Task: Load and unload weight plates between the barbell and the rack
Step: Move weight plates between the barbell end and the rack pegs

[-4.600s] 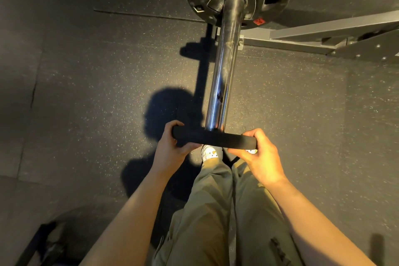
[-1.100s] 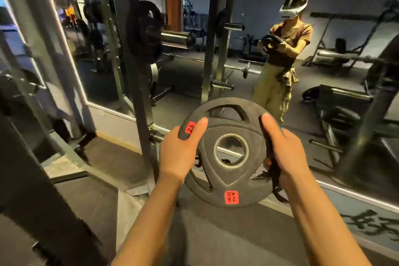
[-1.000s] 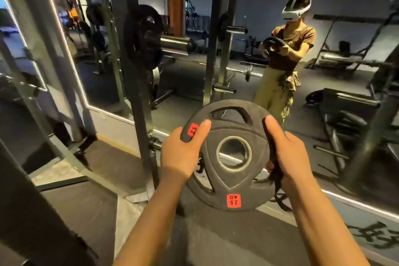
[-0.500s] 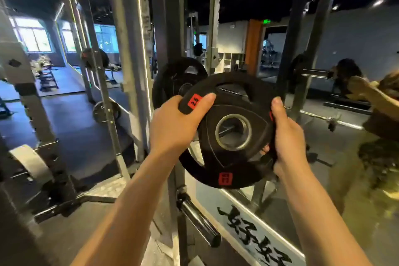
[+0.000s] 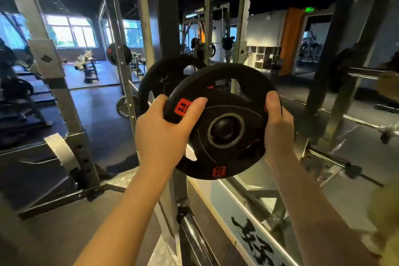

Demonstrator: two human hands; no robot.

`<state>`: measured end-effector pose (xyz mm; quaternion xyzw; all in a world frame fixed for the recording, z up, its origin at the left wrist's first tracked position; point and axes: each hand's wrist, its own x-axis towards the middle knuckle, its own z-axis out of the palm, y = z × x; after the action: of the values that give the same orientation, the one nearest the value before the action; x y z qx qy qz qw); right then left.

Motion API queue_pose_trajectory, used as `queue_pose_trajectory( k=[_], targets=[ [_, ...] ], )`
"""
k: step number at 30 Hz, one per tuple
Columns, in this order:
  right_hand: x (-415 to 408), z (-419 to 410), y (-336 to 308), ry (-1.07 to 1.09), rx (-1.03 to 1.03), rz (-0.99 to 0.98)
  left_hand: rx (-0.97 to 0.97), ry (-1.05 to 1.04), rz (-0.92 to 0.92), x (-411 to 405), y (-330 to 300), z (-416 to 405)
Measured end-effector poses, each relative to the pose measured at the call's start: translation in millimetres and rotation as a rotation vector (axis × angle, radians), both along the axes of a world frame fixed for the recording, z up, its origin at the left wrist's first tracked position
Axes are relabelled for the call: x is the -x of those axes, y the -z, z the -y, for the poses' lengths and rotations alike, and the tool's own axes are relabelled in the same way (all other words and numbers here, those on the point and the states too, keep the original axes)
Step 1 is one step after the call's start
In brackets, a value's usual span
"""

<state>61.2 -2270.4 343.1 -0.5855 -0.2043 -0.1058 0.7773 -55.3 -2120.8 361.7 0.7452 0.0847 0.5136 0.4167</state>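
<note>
While both hands gripped the plate (image 5: 224,123), left hand (image 5: 160,134) at nine o'clock and right hand (image 5: 278,127) at three, its bore seemingly met a rack peg (image 5: 224,128); sliding it home apparently required keeping it square.

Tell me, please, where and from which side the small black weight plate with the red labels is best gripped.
Grip the small weight plate at its rim, one hand on each opposite side, as the left hand and right hand do now. The thick rim lets the thumbs lie on the face while the fingers wrap behind, and the cut-out openings near the edge probably offer handholds too.
</note>
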Motion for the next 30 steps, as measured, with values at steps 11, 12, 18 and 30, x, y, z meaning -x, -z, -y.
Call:
queue_pose_trajectory(
  k=[11, 12, 18, 30],
  targets=[
    [-29.7, -15.9, -9.4, -0.297, 0.009, 0.004, -0.130, -0.137, 0.062, 9.4, 20.4, 20.0],
    [-30.4, -17.2, -9.9, -0.309, 0.026, 0.000, -0.128, -0.150, 0.054, 10.4, 20.3, 22.6],
    [-25.4, -16.5, -5.9, -0.265, -0.032, -0.173, -0.214, -0.162, -0.086, 17.7, 1.3, 19.0],
    [16.0, -46.2, 45.4, -0.378, -0.413, -0.229, -0.726, -0.216, -0.500, -12.3, -82.1, 6.8]
  ],
)
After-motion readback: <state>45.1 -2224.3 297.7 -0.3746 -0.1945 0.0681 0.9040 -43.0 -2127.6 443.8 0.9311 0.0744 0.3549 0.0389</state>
